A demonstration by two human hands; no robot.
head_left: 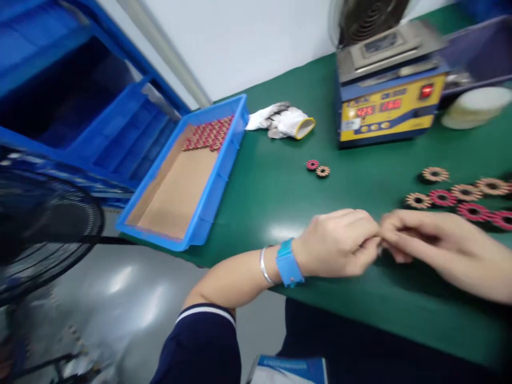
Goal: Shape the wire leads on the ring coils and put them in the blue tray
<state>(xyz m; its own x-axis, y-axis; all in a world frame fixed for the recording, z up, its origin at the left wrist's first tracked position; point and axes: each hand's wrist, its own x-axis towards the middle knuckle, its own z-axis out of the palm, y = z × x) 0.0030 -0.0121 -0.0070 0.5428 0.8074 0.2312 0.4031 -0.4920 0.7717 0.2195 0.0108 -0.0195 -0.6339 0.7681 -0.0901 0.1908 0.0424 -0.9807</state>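
My left hand [340, 242] and my right hand [420, 237] meet fingertip to fingertip just above the green table [276, 197]. Both are pinched closed on a small item between them that I cannot make out. My left wrist wears a blue strap [288, 263] and a thin silver bangle. Several red and tan toroid coils [460, 194] lie on the table just beyond my right hand. Two more coils [318, 168] sit alone farther back, ahead of my left hand.
A blue tray [200, 213] lined with cardboard holds rows of red coils at its far end. White gloves [280, 120] lie beside it. A yellow-and-blue soldering unit [390, 104] with red digits stands at the back. A fan [44, 229] is at left.
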